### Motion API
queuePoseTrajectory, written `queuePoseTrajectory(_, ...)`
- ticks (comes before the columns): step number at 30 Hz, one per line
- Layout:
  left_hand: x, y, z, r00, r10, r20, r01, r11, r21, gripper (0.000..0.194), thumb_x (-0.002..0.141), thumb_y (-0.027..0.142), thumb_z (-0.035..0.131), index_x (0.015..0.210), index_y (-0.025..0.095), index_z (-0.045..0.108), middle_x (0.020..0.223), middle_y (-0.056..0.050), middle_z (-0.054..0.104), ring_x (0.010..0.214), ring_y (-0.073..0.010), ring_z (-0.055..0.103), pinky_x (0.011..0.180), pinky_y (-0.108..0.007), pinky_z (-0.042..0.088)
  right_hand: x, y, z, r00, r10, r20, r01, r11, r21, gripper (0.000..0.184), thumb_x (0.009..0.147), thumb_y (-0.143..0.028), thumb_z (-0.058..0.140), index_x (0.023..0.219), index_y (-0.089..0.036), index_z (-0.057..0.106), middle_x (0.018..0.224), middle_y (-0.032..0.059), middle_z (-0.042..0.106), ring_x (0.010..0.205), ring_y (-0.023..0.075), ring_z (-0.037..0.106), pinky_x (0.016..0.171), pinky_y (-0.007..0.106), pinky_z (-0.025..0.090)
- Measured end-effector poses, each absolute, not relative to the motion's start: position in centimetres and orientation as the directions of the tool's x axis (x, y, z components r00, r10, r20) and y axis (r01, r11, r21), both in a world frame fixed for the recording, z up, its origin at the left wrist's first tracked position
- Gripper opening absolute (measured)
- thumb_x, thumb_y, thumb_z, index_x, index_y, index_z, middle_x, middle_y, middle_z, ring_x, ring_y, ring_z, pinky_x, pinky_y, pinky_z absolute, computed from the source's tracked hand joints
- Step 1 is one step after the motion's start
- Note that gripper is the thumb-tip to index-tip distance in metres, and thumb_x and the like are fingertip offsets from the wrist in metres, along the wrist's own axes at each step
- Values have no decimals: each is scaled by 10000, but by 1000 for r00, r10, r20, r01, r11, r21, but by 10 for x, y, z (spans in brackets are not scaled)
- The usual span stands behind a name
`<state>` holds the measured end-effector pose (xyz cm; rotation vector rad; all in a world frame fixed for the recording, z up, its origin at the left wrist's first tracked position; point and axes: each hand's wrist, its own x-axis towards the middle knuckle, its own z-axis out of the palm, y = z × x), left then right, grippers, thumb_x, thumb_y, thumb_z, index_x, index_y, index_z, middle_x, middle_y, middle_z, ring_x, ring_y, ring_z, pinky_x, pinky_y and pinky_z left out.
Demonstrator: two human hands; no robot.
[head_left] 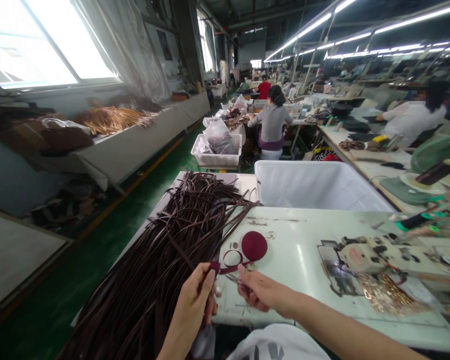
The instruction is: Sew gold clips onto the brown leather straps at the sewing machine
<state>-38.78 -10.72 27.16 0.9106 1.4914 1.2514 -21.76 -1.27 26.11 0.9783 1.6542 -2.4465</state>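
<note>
My left hand (200, 290) is closed and pinches a folded piece of maroon ribbon (229, 269) between thumb and fingers. The ribbon runs taut across to my right hand (258, 288), which also grips it, thumb against the fingers. A slim metal tool (230, 277) pokes out from under the right fingers toward the left; its kind is hard to make out. Just beyond the hands lies a flat maroon ribbon roll (254, 245), with a loose loop of ribbon beside it on the pale green tabletop (285, 260).
Long dark brown strips (180, 235) spread over the table's left side. A sewing machine (375, 255) stands at right, with gold-coloured pieces (390, 295) close by. Behind the table is a large white bin (315, 185). A person in grey (273, 120) sits farther ahead.
</note>
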Motion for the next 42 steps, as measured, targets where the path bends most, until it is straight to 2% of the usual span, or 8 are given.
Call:
queuePoseTrajectory(8, -388, -116, 270, -249, 950, -186, 36, 202, 979, 300, 881, 478, 472, 793, 192, 493, 647, 20, 592, 396, -79, 497, 424, -206, 445, -235, -4, 279, -850, 237, -470, 280, -553, -785, 595, 765, -758, 429, 670, -172, 391, 552, -82, 248, 453, 41, 141, 387, 163, 62)
queuePoseTrajectory(12, -392, -115, 275, -299, 954, -18, 207, 83, 975, 250, 846, 428, 541, 817, 186, 598, 1204, -102, 519, 1056, -231, 560, 777, -271, 528, -238, 0, 292, -877, 218, -428, 269, -514, -814, 586, 771, -744, 441, 668, -169, 396, 538, -87, 238, 448, 40, 126, 383, 179, 59)
queuePoseTrajectory(15, -394, -114, 275, -268, 963, 29, 215, 30, 976, 214, 866, 375, 528, 985, 213, 603, 1346, -77, 438, 1288, -241, 365, 1076, -338, 310, -240, 0, 303, -879, 226, -421, 266, -500, -824, 562, 782, -718, 467, 676, -170, 402, 533, -84, 250, 449, 41, 138, 379, 186, 61)
queuePoseTrajectory(20, -394, -112, 280, -195, 980, 39, 103, -19, 994, 164, 894, 339, 489, 818, 202, 535, 908, -23, 593, 903, -162, 568, 899, -266, 432, -239, -2, 317, -874, 195, -445, 299, -505, -809, 534, 809, -684, 470, 670, -174, 397, 505, -85, 255, 429, 40, 131, 375, 198, 39)
queuePoseTrajectory(31, -408, -120, 287, -154, 988, 27, 438, 44, 898, 259, 861, 377, 548, 696, 187, 488, 639, 34, 491, 572, -89, 426, 518, -179, 335, -241, -15, 325, -913, 257, -318, 118, -578, -807, 562, 808, -646, 516, 581, -190, 278, 493, -101, 186, 415, 34, 85, 372, 210, 26)
queuePoseTrajectory(34, -409, -123, 285, -136, 990, -28, 302, 68, 951, 262, 872, 393, 530, 723, 178, 523, 687, 12, 551, 643, -110, 504, 582, -187, 386, -236, -5, 334, -905, 348, -243, 59, -464, -884, 550, 819, -693, 434, 632, -182, 357, 517, -89, 227, 433, 45, 119, 388, 206, 71)
queuePoseTrajectory(38, -409, -118, 304, -276, 961, 31, 42, -20, 999, 198, 902, 357, 498, 861, 177, 570, 831, -22, 604, 816, -149, 566, 778, -255, 447, -250, 18, 322, -696, 717, 32, -7, 38, -999, 561, 789, -698, 477, 624, -164, 428, 534, -57, 334, 483, 63, 257, 452, 210, 202)
queuePoseTrajectory(42, -409, -94, 345, -450, 877, 169, -219, -292, 931, 134, 897, 265, 527, 805, 167, 530, 731, 13, 540, 590, -73, 466, 609, -218, 440, -295, 17, 295, -786, 617, 46, -47, 15, -999, 678, 829, -743, 283, 633, -145, 535, 565, -11, 470, 489, 80, 333, 489, 218, 292)
